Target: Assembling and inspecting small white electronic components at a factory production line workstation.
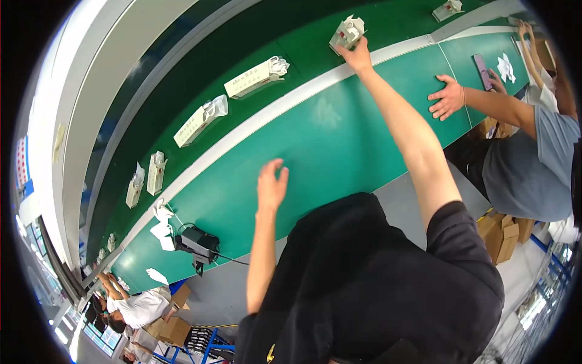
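Note:
My right hand [357, 57] reaches far across to the dark green belt and grips the near end of a small white box [350, 29]. The flaps of that box stand up, with white content showing at its top. Above the green worktop [327, 151], my left hand [273, 187] hovers with fingers apart and holds nothing. On the belt to the left lie a long white box [251, 79] and another white box [195, 125], each with white wrapped parts poking out of one end.
Two more white boxes [156, 173] stand farther left on the belt; another box [447, 10] sits at far right. A metal rail [291, 94] divides belt from worktop. A black corded device [200, 241] lies left. A co-worker's open hand [447, 97] is at right, near a purple phone-like object [482, 71].

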The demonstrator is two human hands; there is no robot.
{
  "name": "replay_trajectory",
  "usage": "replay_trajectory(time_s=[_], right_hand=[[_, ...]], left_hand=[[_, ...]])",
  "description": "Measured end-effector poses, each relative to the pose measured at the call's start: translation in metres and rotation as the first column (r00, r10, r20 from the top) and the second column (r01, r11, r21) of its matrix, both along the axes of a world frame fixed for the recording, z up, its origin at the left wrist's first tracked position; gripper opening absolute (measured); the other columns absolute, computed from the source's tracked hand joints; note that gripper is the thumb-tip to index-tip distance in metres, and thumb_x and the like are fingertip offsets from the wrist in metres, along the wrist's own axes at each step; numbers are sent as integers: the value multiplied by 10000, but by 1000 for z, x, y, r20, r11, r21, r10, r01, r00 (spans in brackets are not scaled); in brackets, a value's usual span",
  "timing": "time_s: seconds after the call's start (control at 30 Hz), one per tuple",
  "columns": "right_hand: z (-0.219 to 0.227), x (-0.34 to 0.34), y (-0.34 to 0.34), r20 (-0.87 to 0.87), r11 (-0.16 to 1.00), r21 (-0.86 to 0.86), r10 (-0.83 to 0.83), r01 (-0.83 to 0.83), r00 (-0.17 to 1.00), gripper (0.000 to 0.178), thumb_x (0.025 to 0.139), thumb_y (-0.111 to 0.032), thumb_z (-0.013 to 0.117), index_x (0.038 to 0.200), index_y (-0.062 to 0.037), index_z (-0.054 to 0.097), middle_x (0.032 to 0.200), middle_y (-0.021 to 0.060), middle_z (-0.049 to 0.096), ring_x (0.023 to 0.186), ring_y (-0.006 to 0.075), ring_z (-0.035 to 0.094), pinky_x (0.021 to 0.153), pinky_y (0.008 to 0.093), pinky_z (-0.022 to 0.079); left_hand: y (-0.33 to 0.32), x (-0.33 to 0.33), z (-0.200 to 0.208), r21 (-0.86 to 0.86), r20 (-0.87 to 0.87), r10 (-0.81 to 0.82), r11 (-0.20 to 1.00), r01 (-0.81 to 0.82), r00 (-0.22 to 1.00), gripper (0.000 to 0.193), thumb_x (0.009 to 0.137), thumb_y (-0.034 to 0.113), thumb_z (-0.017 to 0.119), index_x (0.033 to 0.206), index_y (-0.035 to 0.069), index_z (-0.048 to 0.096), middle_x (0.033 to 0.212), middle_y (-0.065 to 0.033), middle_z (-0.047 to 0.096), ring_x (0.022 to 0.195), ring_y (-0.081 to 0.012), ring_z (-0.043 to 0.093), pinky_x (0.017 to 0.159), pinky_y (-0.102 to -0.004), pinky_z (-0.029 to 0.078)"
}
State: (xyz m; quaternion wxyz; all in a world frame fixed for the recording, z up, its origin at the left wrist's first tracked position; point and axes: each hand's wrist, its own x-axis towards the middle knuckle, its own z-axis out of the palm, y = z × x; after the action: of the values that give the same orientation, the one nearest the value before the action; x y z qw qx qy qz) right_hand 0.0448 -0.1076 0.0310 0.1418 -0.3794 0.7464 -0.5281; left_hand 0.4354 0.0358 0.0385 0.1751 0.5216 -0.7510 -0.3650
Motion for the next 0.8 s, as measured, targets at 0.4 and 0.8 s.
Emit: replay_trajectory(time_s=[0.4,0.8], right_hand=[[-42,151,259,280,965,246,17,-89,960,264,873,-102,581,1127,-34,555,966,43,594,727,79,537,656,244,458],[74,242,226,-232,880,241,462,-409,856,286,764,-207,688,1011,-85,611,1175,104,552,1103,277,497,936,390,365]], left_hand=[[-220,-72,24,-289,389,-174,909,299,904,651,719,178,715,1302,123,430,1209,-156,512,1137,-340,466,946,-448,380],[37,12,59,96,154,-330,943,319,931,684,708,31,679,1313,183,401,1088,-132,472,1044,-335,490,800,-457,473]])
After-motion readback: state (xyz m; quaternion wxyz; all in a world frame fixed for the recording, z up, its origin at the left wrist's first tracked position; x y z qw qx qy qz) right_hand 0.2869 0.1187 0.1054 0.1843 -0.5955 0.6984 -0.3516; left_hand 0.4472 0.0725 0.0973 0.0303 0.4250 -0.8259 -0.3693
